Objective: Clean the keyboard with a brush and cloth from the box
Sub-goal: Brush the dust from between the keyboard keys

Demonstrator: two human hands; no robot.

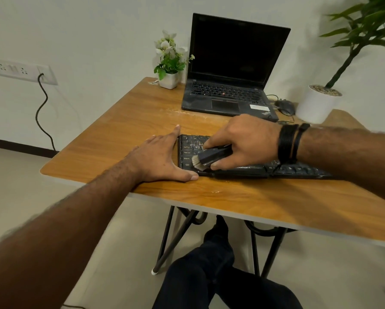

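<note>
**Inspection: one keyboard under the brush, two hands on station**

Count, nearest first: your two legs in dark trousers [211, 270] show below the one wooden table [142, 112]. On the table lie one black keyboard [254, 169], one brush [209, 156], one open laptop [229, 70], one mouse [286, 107] and two potted plants.

Containers: the small white pot [169, 80] at the far edge holds a white-flowered plant. The larger white pot [318, 103] at the far right holds a tall green plant over a pebbled top.

Hands: your left hand [162, 157] lies flat on the table, fingers straight and spread. Its forefinger runs along the keyboard's left end, and the thumb lies against the near front edge. Your right hand [242, 139] is curled round the brush's dark handle, pinching it between thumb and fingers, palm down. The pale bristles rest on the keys at the keyboard's left end, near the Ctrl key. Two dark bands [290, 141] circle your right wrist.

Beyond: the laptop screen is dark. One socket strip [23, 71] sits on the wall, one cable plugged in.
</note>
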